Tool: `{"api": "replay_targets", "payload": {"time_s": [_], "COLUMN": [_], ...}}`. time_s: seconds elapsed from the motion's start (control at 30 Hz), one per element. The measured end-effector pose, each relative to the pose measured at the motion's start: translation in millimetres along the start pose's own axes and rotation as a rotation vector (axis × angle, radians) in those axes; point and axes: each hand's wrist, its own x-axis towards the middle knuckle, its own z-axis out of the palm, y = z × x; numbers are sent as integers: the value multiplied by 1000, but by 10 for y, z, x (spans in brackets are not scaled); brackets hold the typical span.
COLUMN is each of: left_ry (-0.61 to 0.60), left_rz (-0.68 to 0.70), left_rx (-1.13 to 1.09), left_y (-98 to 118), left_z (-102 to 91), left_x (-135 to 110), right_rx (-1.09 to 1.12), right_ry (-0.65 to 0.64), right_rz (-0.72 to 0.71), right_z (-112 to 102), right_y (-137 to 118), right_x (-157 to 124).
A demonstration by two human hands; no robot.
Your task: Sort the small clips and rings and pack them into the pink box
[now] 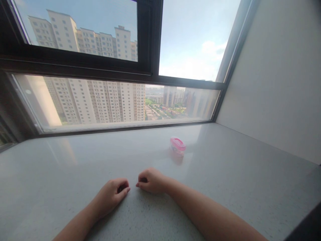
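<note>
My left hand (112,193) rests on the pale speckled sill, its fingers loosely curled in toward the thumb. Nothing shows in its hollow. Facing it across a narrow gap is my right hand (151,180), also curled, with thumb and fingers drawn together and no object visible in them. The two hands do not touch. Beyond my right hand, a little to its right, stands a small clear plastic box with a pink lid (178,144). Its contents are too blurred to make out. Neither hand touches the box.
The wide glossy windowsill (220,187) runs up to a dark window frame (130,128). A white wall (273,73) bounds it on the right. Tall apartment buildings (105,100) show through the glass. Something dark (307,227) sits at the lower right corner.
</note>
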Motion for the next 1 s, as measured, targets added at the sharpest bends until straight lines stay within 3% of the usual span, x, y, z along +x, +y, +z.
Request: {"api": "replay_targets", "payload": {"time_s": [1.0], "left_ry": [9], "left_rz": [0], "left_rx": [13], "left_y": [29], "left_z": [-14], "left_x": [-13], "right_rx": [8], "right_ry": [-7], "right_rz": [25], "right_z": [0], "right_y": [-3], "right_x": [4]}}
